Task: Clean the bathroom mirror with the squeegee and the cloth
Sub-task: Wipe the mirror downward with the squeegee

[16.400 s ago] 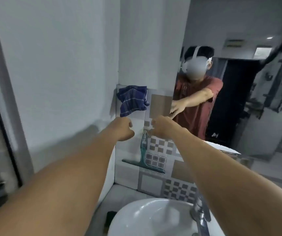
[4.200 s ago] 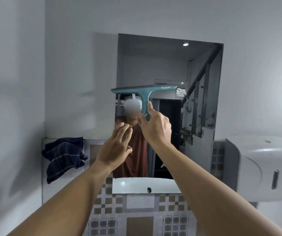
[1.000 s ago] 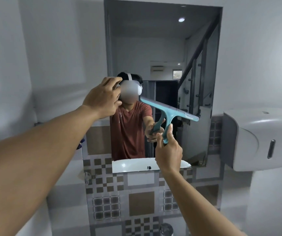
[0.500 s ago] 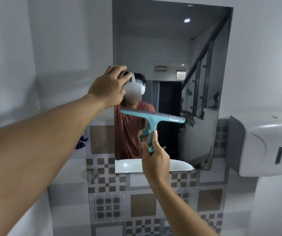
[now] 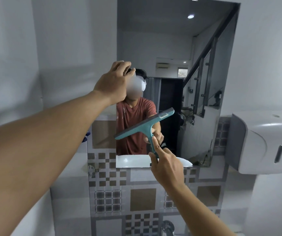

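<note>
The tall bathroom mirror point(image 5: 174, 40) hangs on the white wall and reflects a person and a staircase. My right hand point(image 5: 166, 167) grips the handle of the teal squeegee point(image 5: 143, 126), whose blade tilts up to the right in front of the mirror's lower half. My left hand point(image 5: 113, 82) rests against the mirror's left edge at mid height, fingers bent, holding nothing. Only a small piece of the dark blue cloth point(image 5: 86, 136) peeks out behind my left forearm.
A white wall dispenser point(image 5: 264, 142) juts out at the right of the mirror. Patterned tiles point(image 5: 142, 198) cover the wall below it. A chrome tap point(image 5: 167, 226) shows at the bottom edge.
The squeegee has dropped lower on the mirror and its blade has tipped from near level to slanting up to the right. My left hand stays at the mirror's left edge.
</note>
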Demonstrator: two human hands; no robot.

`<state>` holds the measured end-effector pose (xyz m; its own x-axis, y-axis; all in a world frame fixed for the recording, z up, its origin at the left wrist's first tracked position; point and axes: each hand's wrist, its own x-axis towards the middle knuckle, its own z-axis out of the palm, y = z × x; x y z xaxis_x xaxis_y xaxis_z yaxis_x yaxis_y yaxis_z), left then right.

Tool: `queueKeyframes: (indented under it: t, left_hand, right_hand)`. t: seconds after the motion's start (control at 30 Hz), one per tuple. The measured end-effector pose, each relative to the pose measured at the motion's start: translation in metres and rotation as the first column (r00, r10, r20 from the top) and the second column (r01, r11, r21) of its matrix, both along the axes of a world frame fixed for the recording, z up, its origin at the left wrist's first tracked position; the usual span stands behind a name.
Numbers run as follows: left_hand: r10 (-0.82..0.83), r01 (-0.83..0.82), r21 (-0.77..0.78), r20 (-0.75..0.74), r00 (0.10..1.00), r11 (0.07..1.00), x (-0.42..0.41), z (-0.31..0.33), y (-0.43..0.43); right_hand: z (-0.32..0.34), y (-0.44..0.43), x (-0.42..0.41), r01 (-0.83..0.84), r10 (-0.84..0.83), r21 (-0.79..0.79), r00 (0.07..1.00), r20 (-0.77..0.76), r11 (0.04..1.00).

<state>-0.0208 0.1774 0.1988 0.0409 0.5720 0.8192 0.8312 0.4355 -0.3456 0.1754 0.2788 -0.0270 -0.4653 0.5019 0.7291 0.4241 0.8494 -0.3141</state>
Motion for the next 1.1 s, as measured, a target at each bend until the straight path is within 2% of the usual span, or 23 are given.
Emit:
queueKeyframes:
  t: [0.07, 0.17, 0.23, 0.33, 0.43, 0.7, 0.97, 1.1]
  left_hand:
    - [-0.02, 0.02, 0.014, 0.007, 1.0, 1.0, 0.0, -0.004, 0.004]
    - [-0.026, 0.022, 0.04, 0.099, 0.995, 0.999, -0.003, -0.013, 0.011]
    - [-0.025, 0.018, 0.055, 0.142, 0.989, 0.998, -0.002, -0.019, 0.014]
    - [-0.029, 0.023, 0.066, 0.102, 0.994, 0.998, 0.006, -0.028, 0.014]
    - [-0.012, 0.01, 0.045, 0.054, 0.998, 0.999, 0.011, -0.04, 0.014]
    - [-0.018, 0.016, 0.028, 0.071, 0.997, 0.999, 0.018, -0.048, 0.01]
    - [-0.017, 0.015, 0.024, 0.084, 0.996, 1.0, 0.02, -0.048, 0.009]
    - [-0.017, 0.016, 0.023, 0.079, 0.997, 1.0, 0.022, -0.049, 0.008]
  right_hand:
    - [0.009, 0.009, 0.009, 0.014, -0.018, 0.119, 0.999, 0.037, 0.993]
    - [0.027, 0.029, 0.028, 0.063, -0.098, 0.326, 0.991, 0.093, 0.943]
    - [0.042, 0.042, 0.044, 0.065, -0.155, 0.376, 0.965, 0.213, 0.924]
    - [0.057, 0.06, 0.07, 0.066, -0.2, 0.374, 0.923, 0.33, 0.925]
    - [0.061, 0.075, 0.092, 0.096, -0.229, 0.38, 0.919, 0.32, 0.92]
    - [0.058, 0.098, 0.109, 0.126, -0.249, 0.373, 0.92, 0.303, 0.919]
    - [0.036, 0.105, 0.116, 0.196, -0.25, 0.227, 0.938, 0.24, 0.954]
    - [0.035, 0.105, 0.114, 0.2, -0.255, 0.235, 0.937, 0.236, 0.951]
